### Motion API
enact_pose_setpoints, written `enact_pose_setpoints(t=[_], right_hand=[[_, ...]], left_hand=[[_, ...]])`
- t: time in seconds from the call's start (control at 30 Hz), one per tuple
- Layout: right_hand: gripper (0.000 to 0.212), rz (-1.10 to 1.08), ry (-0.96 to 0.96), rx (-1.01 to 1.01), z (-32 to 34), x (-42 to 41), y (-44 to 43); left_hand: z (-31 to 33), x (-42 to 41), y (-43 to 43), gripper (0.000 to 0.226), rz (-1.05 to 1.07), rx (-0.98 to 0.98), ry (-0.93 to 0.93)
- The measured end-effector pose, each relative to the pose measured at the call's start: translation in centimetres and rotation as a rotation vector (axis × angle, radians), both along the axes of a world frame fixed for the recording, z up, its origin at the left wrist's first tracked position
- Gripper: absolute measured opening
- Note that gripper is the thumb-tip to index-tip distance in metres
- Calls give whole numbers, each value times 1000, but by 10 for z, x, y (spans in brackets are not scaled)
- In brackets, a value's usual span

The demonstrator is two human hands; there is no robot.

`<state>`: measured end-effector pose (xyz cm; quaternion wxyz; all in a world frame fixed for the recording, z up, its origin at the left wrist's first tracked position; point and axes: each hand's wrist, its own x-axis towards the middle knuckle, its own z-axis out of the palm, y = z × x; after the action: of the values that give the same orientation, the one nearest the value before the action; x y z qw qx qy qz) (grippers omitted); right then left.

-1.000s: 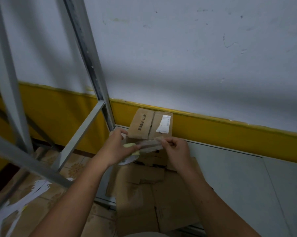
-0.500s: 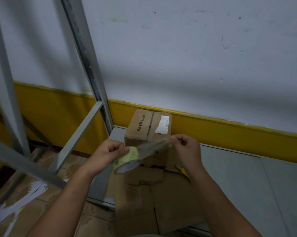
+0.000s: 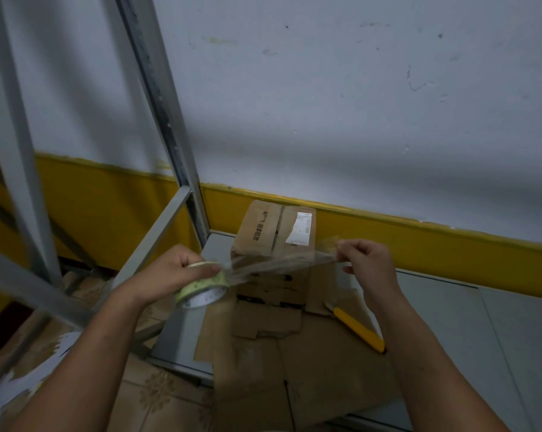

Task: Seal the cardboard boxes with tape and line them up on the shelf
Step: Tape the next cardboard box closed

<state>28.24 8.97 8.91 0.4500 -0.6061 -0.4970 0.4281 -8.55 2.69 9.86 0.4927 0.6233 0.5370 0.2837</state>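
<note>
Gripping tape roll w/ left hand, right hand pinching tape strip; box just behind.

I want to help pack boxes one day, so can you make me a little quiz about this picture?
1. True or false: the left hand holds the pale green roll of clear tape.
2. What do the right hand's fingers pinch? A a pen. B the end of the stretched clear tape strip. C a white cloth.
3. Missing word: the yellow plastic utility knife lies to the ___ of the upright brown cardboard box.
Key: 1 true; 2 B; 3 right.
</note>
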Motion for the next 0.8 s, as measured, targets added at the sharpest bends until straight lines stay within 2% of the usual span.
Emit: enact_pose_setpoints(t=[0.17, 0.27, 0.37, 0.57, 0.8], right_hand=[[9, -12, 63, -125, -12, -15, -11], [14, -62, 161, -189, -20, -19, -15], [12, -118, 242, -246, -26, -20, -15], [10, -129, 236, -246, -31, -25, -10], [15, -133, 211, -265, -43, -28, -4]], left_hand=[[5, -10, 36, 57, 155, 76, 440], [11, -4, 54, 53, 177, 138, 591], [12, -3, 67, 59, 153, 87, 589], [5, -9, 79, 64, 157, -9, 475], [-4, -13, 88, 67, 141, -41, 440]])
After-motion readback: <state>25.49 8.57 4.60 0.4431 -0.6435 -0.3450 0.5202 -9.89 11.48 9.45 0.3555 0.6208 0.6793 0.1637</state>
